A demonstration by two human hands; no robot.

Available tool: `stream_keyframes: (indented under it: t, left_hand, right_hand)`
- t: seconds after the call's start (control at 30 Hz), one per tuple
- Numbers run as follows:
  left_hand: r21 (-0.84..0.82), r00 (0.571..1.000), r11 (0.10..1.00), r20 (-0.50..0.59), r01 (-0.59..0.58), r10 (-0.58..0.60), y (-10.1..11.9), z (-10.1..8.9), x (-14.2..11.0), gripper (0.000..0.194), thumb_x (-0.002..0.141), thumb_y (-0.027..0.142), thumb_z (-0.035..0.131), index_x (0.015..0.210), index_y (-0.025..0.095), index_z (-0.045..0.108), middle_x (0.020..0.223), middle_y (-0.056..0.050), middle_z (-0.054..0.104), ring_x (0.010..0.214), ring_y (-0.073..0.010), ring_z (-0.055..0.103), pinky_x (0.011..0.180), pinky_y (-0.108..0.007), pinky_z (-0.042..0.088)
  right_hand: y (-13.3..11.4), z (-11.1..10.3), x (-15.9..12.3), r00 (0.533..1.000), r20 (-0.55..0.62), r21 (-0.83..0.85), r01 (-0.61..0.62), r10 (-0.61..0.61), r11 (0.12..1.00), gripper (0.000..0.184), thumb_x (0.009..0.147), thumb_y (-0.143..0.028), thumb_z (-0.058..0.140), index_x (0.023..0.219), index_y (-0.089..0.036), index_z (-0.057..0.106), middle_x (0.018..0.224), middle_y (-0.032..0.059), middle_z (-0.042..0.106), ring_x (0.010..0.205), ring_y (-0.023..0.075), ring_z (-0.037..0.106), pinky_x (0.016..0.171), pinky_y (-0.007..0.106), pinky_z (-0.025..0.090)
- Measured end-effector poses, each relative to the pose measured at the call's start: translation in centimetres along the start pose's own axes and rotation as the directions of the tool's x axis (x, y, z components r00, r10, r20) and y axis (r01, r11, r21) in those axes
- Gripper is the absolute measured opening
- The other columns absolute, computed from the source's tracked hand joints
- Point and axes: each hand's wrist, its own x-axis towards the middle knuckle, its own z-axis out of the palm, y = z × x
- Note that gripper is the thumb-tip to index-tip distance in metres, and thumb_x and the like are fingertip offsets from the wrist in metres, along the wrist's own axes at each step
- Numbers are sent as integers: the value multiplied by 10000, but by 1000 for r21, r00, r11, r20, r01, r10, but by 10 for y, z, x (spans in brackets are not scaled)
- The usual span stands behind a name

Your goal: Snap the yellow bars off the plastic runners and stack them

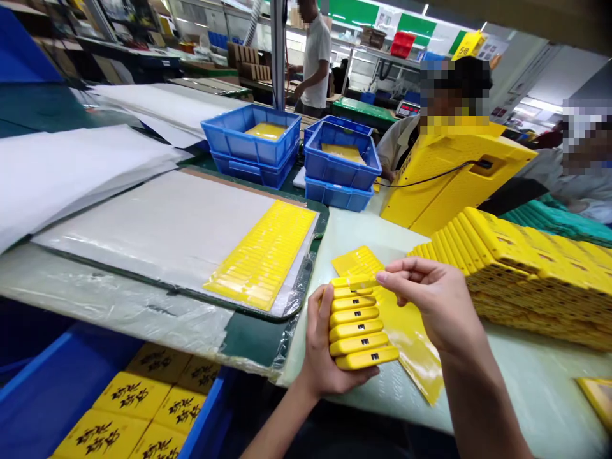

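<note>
My left hand (318, 350) is wrapped round a stack of several flat yellow cases with rounded edges (358, 330), each with a small dark port in the end facing me. They look like power banks. At the top of the stack, the thumb and finger of my right hand (433, 296) are pinched together against the end of the uppermost yellow piece. Whatever lies in that pinch is too small to make out. Behind and beneath my hands, a glossy yellow sheet of strips (418, 347) lies on the pale table (521, 395), partly hidden by the stack.
Long rows of yellow cases (540, 268) stand at the right. Another yellow strip sheet (262, 261) lies on a grey-white board (157, 217). Blue bins (253, 137) stand behind. Below left, a blue crate (57, 382) holds yellow boxes (127, 392). A person (396, 143) sits opposite, behind a large yellow box (449, 172).
</note>
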Motion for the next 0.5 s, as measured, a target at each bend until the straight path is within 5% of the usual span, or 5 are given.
stream_keyframes:
  t: [0.5]
  left_hand:
    - [-50, 998, 997, 17, 61, -60, -2, 2, -3, 1229, 739, 796, 769, 1706, 380, 136, 1590, -150, 279, 1386, -423, 492, 1133, -697, 452]
  right_hand:
    - [-2, 18, -2, 993, 88, 44, -85, 81, 995, 305, 510, -174, 956, 731, -118, 754, 640, 31, 692, 515, 63, 566, 467, 119, 429]
